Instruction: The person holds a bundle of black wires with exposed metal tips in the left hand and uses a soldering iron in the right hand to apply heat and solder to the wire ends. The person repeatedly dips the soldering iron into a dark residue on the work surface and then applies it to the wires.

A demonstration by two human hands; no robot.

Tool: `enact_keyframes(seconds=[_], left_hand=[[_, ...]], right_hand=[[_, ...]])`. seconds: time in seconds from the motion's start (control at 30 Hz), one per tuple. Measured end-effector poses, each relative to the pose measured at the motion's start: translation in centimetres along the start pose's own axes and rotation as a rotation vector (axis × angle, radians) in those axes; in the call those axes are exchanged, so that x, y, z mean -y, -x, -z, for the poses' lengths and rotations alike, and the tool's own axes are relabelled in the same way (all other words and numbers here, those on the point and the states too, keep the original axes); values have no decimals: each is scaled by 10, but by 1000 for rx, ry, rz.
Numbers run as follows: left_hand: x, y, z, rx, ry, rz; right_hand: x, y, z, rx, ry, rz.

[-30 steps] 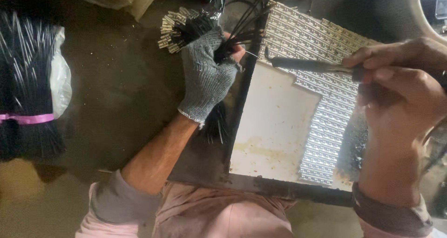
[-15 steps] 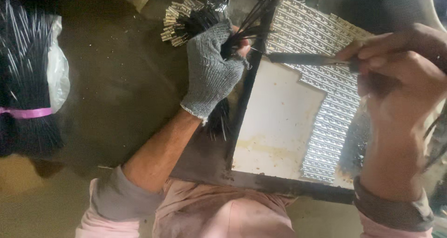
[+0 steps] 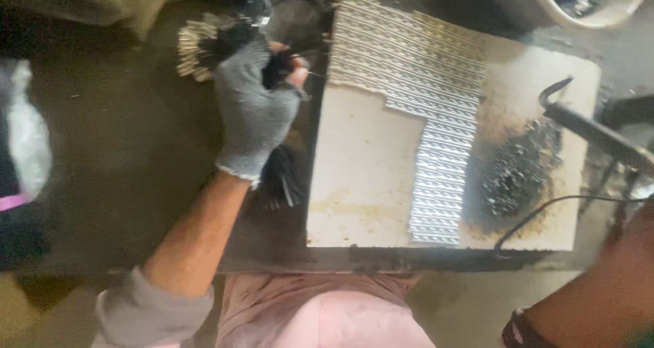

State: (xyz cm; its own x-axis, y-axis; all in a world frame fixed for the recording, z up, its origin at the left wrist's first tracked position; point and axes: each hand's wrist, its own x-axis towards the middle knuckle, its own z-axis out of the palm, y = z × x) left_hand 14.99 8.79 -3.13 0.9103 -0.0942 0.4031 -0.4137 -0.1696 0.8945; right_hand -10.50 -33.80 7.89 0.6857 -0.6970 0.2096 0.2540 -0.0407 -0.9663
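One gloved left hand (image 3: 255,109) clenched round black wire bundle (image 3: 279,178); right hand apparently off-frame.

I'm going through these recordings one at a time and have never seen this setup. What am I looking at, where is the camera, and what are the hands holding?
There is no machine here: a person works with their own two hands, and the single camera sits on their head, looking down over their lap. The left hand, in a grey knit glove, grips a bundle of thin black wires with metal tips fanning out at the top. Beside it lies a pale flat board, partly covered with rows of small shiny metal pieces and bearing a black scorched patch. A dark metal tool and a thin black cable reach in at the right. Only the right forearm shows in the lower right corner; its hand is out of view. A round pale tub sits at top right.
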Motion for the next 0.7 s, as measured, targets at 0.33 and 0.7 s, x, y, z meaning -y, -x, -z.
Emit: enact_keyframes(seconds=[0.33, 0.7], left_hand=[[32, 10, 21, 26, -165, -143], [-1, 12, 2, 35, -32, 30]], right_hand=[[32, 75, 43, -25, 235, 89], [32, 69, 37, 99, 418, 147]])
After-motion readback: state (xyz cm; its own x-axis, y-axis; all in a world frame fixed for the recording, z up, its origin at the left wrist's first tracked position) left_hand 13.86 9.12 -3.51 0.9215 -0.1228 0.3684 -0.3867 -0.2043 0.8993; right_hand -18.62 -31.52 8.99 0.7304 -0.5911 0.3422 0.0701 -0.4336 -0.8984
